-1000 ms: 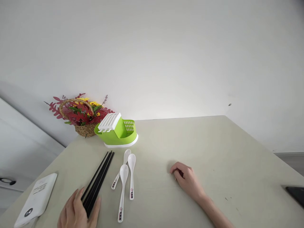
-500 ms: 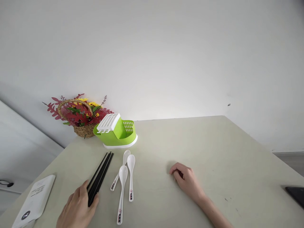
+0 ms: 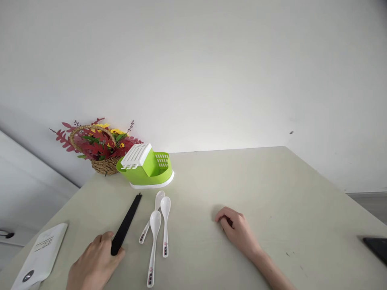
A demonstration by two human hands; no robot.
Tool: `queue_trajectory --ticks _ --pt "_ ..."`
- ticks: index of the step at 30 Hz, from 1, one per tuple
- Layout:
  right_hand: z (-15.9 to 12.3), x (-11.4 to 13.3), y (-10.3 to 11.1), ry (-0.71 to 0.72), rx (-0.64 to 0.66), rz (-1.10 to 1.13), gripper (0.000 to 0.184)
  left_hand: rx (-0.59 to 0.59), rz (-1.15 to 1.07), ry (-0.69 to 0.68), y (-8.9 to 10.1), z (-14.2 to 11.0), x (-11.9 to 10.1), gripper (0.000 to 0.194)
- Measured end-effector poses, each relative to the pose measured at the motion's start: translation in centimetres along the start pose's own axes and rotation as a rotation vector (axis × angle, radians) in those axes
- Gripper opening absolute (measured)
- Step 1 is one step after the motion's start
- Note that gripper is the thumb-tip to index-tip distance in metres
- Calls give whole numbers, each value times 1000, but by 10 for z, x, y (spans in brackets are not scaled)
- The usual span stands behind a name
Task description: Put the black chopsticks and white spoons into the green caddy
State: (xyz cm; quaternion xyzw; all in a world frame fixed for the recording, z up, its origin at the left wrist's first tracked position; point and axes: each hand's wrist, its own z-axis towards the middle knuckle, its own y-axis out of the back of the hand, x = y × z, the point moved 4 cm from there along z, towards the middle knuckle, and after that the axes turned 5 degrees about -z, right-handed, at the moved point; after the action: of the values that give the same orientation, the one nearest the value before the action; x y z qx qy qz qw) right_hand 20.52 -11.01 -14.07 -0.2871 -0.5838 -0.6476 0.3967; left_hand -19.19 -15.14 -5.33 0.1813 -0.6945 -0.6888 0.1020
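Note:
My left hand [image 3: 92,264] is closed around the near end of a bundle of black chopsticks [image 3: 127,221], which point away toward a green and white cutlery holder [image 3: 147,168]. Three white spoons [image 3: 157,230] lie on the table just right of the chopsticks, bowls toward the holder. My right hand [image 3: 236,228] rests on the table to the right with its fingers curled under; nothing shows in it.
A wicker basket of red and yellow flowers [image 3: 99,147] stands behind the holder by the wall. A white packet [image 3: 40,253] lies at the table's left edge. A dark flat object [image 3: 376,245] sits at the far right edge.
My left hand has gathered the spread chopsticks into one tight bundle and closed on their near end. The right hand has stayed put.

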Motion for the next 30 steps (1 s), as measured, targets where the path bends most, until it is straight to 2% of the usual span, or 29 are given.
queue_trajectory --ticks 8,16,24,30 --pt "0 0 0 -14 25 7 28 135 157 42 -1 10 -4 29" --pt "0 -3 -2 2 7 -3 27 176 200 30 0 16 -9 15" --pt "0 -1 0 -3 13 1 27 185 270 -20 -6 22 -4 27" --pt "0 0 0 4 2 -3 27 77 298 -100 -20 14 -4 40"
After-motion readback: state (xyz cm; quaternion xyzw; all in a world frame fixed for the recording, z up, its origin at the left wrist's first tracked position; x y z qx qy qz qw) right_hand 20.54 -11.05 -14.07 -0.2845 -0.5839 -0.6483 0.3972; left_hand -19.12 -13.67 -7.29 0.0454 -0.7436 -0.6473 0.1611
